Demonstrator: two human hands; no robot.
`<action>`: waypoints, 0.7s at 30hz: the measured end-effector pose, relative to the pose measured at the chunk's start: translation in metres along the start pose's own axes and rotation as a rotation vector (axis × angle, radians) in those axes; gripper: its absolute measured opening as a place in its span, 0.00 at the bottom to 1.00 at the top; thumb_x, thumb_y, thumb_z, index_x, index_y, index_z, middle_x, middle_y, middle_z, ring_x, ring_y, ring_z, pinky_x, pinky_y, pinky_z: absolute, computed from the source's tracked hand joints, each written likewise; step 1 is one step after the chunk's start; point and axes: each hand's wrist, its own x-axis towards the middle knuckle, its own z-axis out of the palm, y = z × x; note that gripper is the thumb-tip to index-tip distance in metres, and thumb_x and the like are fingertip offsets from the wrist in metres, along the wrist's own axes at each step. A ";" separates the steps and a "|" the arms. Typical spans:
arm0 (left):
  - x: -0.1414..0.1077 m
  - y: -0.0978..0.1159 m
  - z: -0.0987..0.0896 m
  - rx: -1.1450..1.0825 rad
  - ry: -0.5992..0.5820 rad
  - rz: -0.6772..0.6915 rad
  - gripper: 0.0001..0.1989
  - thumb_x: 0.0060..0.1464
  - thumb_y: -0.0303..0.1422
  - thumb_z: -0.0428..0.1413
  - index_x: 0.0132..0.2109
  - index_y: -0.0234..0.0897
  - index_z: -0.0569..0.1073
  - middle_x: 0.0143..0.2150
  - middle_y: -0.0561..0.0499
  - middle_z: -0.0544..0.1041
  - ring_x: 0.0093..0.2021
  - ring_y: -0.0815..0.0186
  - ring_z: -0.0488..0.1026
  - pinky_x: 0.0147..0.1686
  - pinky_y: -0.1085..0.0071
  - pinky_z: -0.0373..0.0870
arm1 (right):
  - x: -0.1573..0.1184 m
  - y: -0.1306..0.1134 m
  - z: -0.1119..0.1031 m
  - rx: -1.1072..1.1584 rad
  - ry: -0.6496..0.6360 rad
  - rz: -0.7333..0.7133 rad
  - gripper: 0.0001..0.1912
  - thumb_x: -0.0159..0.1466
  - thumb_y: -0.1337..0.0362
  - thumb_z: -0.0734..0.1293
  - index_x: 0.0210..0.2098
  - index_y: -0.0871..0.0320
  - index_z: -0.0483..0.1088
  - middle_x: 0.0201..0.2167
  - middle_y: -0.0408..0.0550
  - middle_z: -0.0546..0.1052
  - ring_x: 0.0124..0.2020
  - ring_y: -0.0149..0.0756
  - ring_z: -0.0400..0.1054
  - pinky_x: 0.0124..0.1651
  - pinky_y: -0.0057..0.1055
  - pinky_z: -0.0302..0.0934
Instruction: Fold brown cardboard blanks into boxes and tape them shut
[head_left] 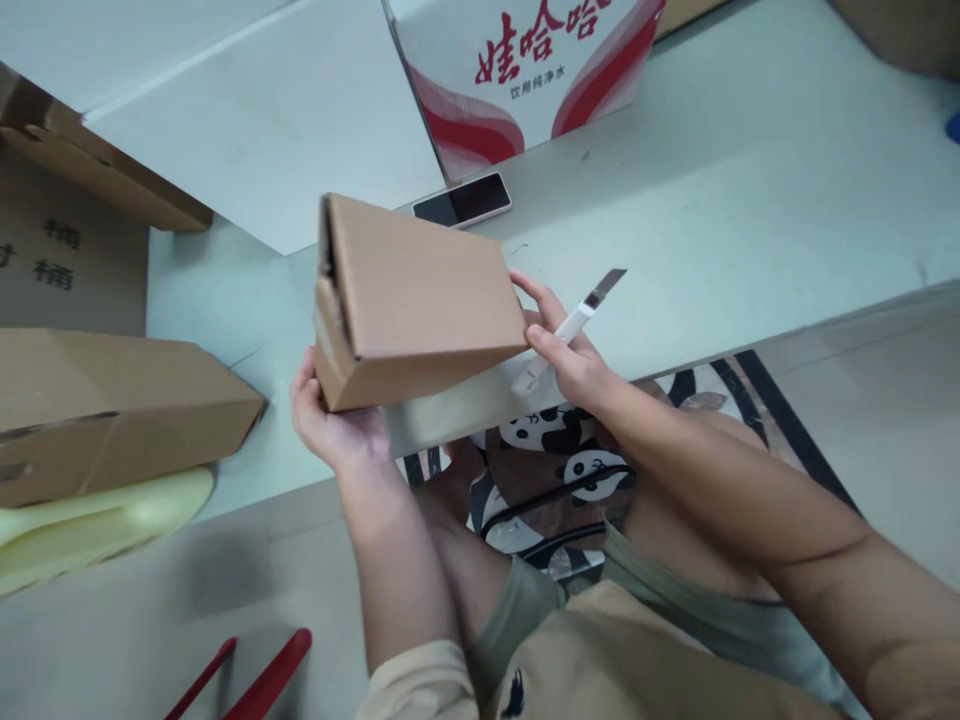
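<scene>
A small brown cardboard box (pixel 435 290) is held up, tilted, over the front edge of the table. My left hand (pixel 337 425) grips its lower left corner from below, with the fingers partly behind it. At the box's right end, my right hand (pixel 566 350) touches the corner with its fingertips and holds a white utility knife (pixel 574 325). The knife's blade is out and points up and to the right, away from the box. A gap runs along the flaps at the box's left end.
A phone-like device (pixel 463 200) lies behind the box, by a white and red carton (pixel 525 70). Cardboard boxes (pixel 127 410) and a pale yellow plastic item (pixel 105 525) sit at the left of the table (pixel 750 200). Red bars (pixel 270 675) show below.
</scene>
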 end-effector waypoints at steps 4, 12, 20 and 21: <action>-0.010 0.003 0.010 -0.171 -0.038 -0.304 0.13 0.52 0.44 0.55 0.43 0.45 0.72 0.47 0.58 0.80 0.60 0.58 0.71 0.44 0.67 0.76 | -0.001 -0.006 0.006 -0.046 -0.035 -0.140 0.34 0.69 0.39 0.55 0.69 0.47 0.56 0.72 0.47 0.62 0.73 0.46 0.56 0.74 0.54 0.52; -0.025 0.001 0.030 -0.040 -0.150 -0.460 0.30 0.55 0.59 0.55 0.50 0.39 0.77 0.50 0.44 0.81 0.52 0.57 0.78 0.39 0.71 0.79 | -0.005 -0.013 -0.001 -0.180 -0.056 -0.228 0.30 0.70 0.43 0.57 0.67 0.44 0.63 0.75 0.41 0.54 0.77 0.45 0.44 0.78 0.51 0.42; -0.039 -0.001 0.035 0.122 -0.342 -0.661 0.12 0.54 0.37 0.62 0.42 0.34 0.78 0.35 0.46 0.83 0.30 0.62 0.80 0.26 0.70 0.78 | -0.005 -0.018 -0.004 -0.227 0.129 -0.247 0.26 0.69 0.44 0.57 0.59 0.46 0.71 0.69 0.43 0.66 0.73 0.46 0.55 0.75 0.54 0.49; -0.040 -0.003 0.034 0.185 -0.407 -0.671 0.13 0.54 0.38 0.62 0.42 0.33 0.79 0.34 0.45 0.83 0.31 0.60 0.80 0.27 0.69 0.79 | -0.004 -0.018 -0.006 -0.228 0.167 -0.251 0.24 0.69 0.45 0.58 0.57 0.46 0.73 0.68 0.44 0.68 0.71 0.46 0.58 0.74 0.54 0.51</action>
